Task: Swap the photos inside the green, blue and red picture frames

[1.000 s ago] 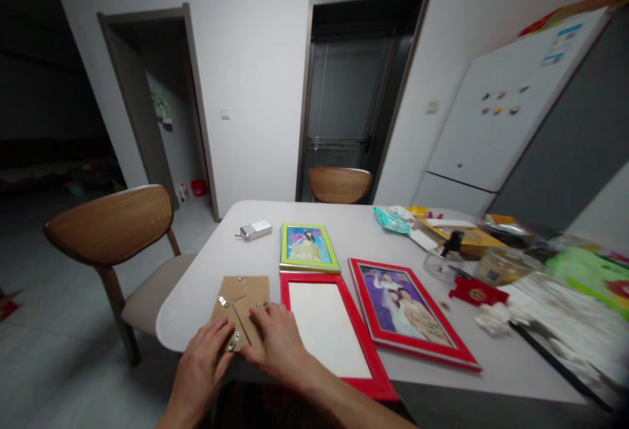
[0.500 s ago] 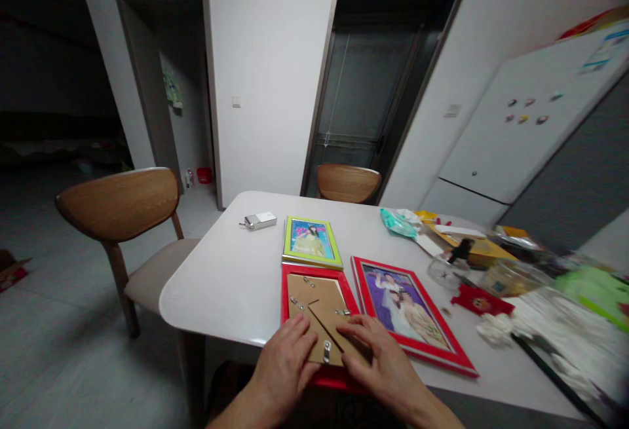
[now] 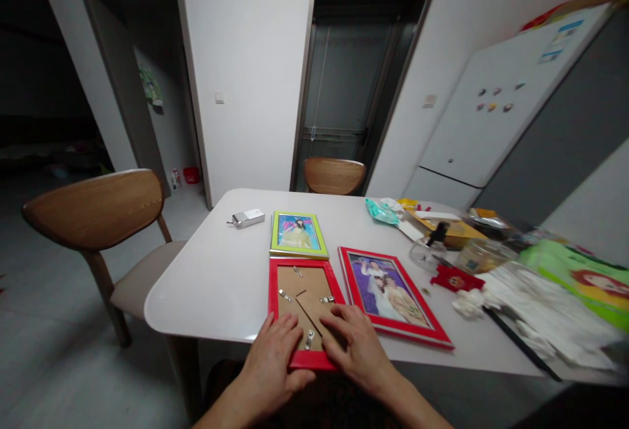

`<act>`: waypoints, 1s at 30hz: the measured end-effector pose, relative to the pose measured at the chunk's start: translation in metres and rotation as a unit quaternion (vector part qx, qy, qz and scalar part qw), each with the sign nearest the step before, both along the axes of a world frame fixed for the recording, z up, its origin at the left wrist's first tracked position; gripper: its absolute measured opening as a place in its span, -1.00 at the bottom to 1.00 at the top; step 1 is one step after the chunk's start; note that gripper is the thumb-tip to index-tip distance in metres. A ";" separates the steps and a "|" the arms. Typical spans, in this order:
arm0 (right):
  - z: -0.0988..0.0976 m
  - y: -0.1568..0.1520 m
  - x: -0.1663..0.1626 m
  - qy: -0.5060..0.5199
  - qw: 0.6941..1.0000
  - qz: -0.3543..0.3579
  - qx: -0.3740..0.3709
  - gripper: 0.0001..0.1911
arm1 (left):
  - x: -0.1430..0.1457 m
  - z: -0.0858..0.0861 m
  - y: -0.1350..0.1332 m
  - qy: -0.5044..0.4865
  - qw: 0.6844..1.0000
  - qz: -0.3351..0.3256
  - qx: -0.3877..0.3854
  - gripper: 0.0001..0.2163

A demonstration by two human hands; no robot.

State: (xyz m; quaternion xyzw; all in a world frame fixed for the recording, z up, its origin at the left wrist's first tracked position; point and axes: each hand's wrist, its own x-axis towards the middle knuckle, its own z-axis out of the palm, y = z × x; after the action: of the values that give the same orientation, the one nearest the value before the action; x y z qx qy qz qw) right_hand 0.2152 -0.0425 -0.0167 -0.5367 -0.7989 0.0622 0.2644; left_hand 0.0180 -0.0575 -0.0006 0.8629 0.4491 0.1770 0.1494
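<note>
A red picture frame (image 3: 273, 285) lies face down at the table's near edge, its brown backing board (image 3: 304, 285) set inside the red border. Several small metal clips sit on the board, which has a slanted dark slit. My left hand (image 3: 275, 360) rests with outstretched fingers on the board's near left part, thumb apart at the near border. Across from it, my right hand (image 3: 356, 344) lies on the near right part, its fingers spread and slightly bent. Neither hand grips anything. Just beyond is a yellow-green framed photo (image 3: 297, 232); to the right lies a red framed photo (image 3: 393, 295).
A small silver-and-white device (image 3: 247, 219) lies on the white table (image 3: 206, 278) at the left. Along the right are a clear container (image 3: 479, 257), a red packet (image 3: 457, 279), crumpled white tissue (image 3: 469, 303) and a black strip (image 3: 521, 344). Wooden chairs (image 3: 98, 209) stand around.
The backing board has settled into the red frame; earlier it sat askew with a pale edge showing. My hands have flattened onto it. The view has shifted slightly to the right.
</note>
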 end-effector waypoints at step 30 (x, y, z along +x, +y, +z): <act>0.007 0.029 0.010 -0.063 0.997 -0.010 -0.049 -0.70 | -0.003 -0.010 -0.004 -0.030 0.999 0.012 0.031 -0.77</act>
State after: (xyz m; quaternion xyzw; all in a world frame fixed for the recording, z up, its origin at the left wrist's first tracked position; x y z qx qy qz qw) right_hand 0.2256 -0.0135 -0.0097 -0.5597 -0.8047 0.0646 0.1870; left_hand 0.0149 -0.0611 -0.0109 0.8563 0.4488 0.2179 0.1339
